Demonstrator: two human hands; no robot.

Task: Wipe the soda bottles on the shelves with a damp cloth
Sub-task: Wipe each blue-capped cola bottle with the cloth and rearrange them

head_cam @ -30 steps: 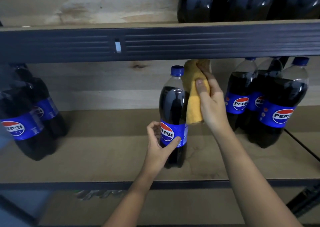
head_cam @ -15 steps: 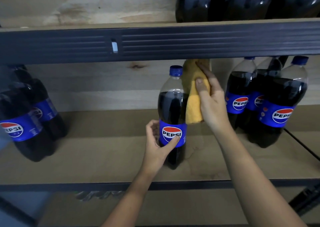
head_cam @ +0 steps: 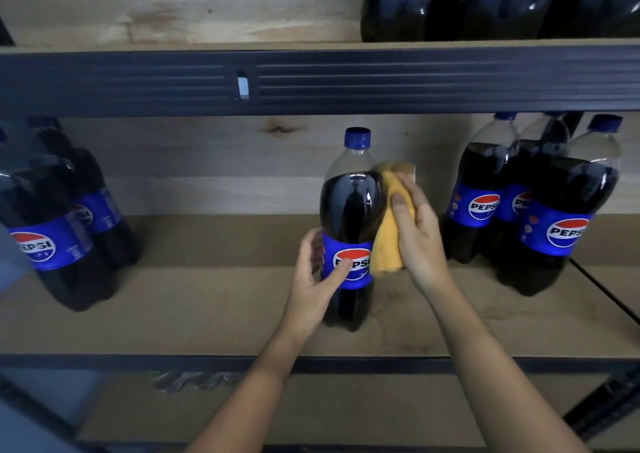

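Observation:
A dark cola bottle with a blue cap and blue Pepsi label stands upright in the middle of the wooden shelf. My left hand grips it at the label, thumb across the logo. My right hand holds a yellow cloth and presses it against the bottle's right side, at shoulder-to-label height. Part of the cloth is hidden behind the bottle and under my fingers.
Three Pepsi bottles stand grouped at the right of the shelf, two more at the left. A dark metal shelf beam runs overhead, with wrapped dark bottles on the shelf above. A black cable lies at the right.
My right hand has brought the cloth down from the bottle's neck to its shoulder and label. My left hand has turned the bottle so the logo faces front.

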